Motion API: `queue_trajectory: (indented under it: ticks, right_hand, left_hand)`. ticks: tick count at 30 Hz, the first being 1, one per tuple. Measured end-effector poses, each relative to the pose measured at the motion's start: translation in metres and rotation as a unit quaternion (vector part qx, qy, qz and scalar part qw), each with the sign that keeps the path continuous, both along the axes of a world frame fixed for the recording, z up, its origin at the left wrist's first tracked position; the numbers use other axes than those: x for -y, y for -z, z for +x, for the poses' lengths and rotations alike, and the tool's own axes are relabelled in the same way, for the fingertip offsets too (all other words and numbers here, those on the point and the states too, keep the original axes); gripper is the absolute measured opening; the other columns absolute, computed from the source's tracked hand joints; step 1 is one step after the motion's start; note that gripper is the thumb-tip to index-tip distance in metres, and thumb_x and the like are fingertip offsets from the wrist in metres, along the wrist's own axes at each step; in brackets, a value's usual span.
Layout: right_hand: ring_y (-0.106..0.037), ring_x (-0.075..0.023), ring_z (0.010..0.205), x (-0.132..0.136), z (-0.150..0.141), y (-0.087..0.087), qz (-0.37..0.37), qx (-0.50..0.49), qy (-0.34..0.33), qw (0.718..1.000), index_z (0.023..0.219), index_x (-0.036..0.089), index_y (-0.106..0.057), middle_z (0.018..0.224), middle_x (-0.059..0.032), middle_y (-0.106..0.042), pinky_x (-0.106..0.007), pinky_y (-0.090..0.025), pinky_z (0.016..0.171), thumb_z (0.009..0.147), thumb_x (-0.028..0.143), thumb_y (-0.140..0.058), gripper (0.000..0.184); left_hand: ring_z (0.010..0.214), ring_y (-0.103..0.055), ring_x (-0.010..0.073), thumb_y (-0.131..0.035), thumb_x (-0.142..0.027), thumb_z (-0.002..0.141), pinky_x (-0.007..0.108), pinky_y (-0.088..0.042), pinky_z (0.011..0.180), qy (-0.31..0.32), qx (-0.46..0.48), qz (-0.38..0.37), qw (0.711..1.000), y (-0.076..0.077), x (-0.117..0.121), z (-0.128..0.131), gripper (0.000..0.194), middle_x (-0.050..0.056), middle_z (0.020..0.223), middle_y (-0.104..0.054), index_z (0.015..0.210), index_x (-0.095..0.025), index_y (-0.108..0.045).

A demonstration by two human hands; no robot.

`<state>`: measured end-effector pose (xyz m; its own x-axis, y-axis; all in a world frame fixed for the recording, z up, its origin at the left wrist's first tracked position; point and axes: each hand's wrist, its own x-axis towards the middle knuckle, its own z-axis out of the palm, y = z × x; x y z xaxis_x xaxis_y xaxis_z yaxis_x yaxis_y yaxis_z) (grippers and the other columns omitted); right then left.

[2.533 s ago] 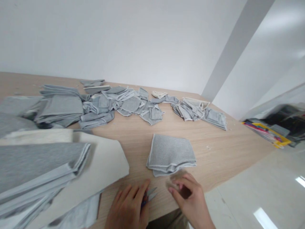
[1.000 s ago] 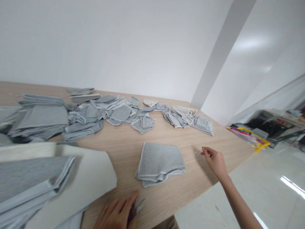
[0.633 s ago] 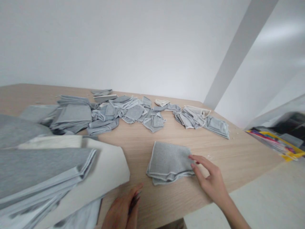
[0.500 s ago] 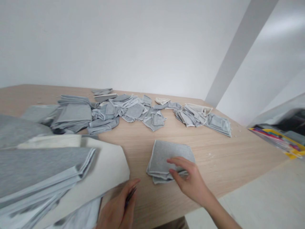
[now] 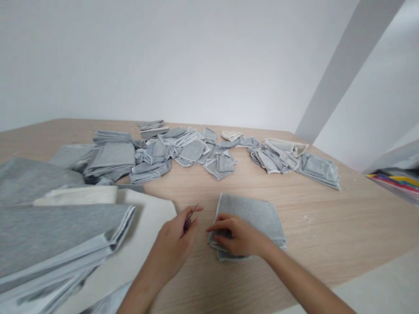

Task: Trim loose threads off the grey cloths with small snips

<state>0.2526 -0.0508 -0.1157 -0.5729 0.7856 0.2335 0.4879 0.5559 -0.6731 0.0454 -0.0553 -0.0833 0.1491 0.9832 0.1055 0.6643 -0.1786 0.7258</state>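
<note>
In my left hand [image 5: 175, 242] is a small pointed tool [image 5: 190, 218] with a thin blade and a dark, bluish body. My fingers close around most of it, so its exact kind is hidden. Just to the right, on the table, lies a small stack of folded grey cloths [image 5: 258, 213] with pale stitched edges. My right hand [image 5: 237, 235] rests over the near left part of this stack. Its fingers are bent, with a gap between thumb and forefinger, and I see no cloth pinched between them.
Large folded grey cloths [image 5: 59, 235] and a cream sheet [image 5: 147, 213] cover the left side of the wooden table [image 5: 314, 235]. Farther back are a folded grey stack [image 5: 113, 159], a loose grey heap [image 5: 190, 148] and more cloths [image 5: 278, 155]. Coloured items [image 5: 397, 181] stand at far right.
My left hand has moved up and right with the pointed tool, closer to the small stack. My right hand has shifted left and lower onto the stack. The view has turned slightly left.
</note>
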Motion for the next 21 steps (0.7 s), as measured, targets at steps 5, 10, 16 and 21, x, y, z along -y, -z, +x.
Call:
queue_trajectory:
  ticks: [5,10,16,21]
  right_hand:
    - [-0.063,-0.0165,0.089,-0.001,0.001,0.003,0.008,-0.013,-0.005,1.000,0.101,0.024,-0.074,0.102,-0.0041,-0.065,-0.028,-0.051,0.084,0.078,0.005,-0.060,0.034]
    - [-0.065,-0.0164,0.093,-0.002,0.003,0.005,-0.001,-0.058,0.002,0.998,0.094,0.021,-0.074,0.105,-0.0050,-0.065,-0.027,-0.052,0.086,0.080,0.005,-0.061,0.024]
    - [-0.065,-0.0158,0.094,-0.004,0.006,0.006,0.010,-0.049,-0.006,0.999,0.096,0.023,-0.075,0.107,-0.0050,-0.064,-0.028,-0.052,0.087,0.084,0.007,-0.061,0.024]
    - [-0.063,-0.0157,0.095,-0.004,0.008,0.006,0.034,-0.010,-0.037,0.999,0.097,0.021,-0.073,0.110,-0.0060,-0.061,-0.028,-0.051,0.086,0.085,0.005,-0.057,0.026]
  left_hand:
    - [0.098,-0.067,0.0224,-0.044,-0.039,0.091,0.034,-0.047,0.089,0.050,0.007,0.032,0.998,-0.015,-0.023,0.022,0.036,0.004,0.109,-0.073,0.113,-0.022,-0.066]
    - [0.096,-0.067,0.0214,-0.043,-0.040,0.093,0.030,-0.048,0.086,0.082,0.028,0.042,0.995,0.000,-0.030,0.028,0.036,0.003,0.104,-0.075,0.108,-0.020,-0.068]
    - [0.095,-0.067,0.0206,-0.044,-0.041,0.093,0.029,-0.048,0.086,0.072,0.051,0.040,0.995,0.017,-0.029,0.017,0.038,0.001,0.100,-0.075,0.110,-0.018,-0.069]
    - [0.094,-0.068,0.0196,-0.044,-0.039,0.094,0.028,-0.048,0.085,0.085,0.048,0.036,0.995,0.019,-0.027,0.018,0.034,0.000,0.099,-0.075,0.107,-0.022,-0.070]
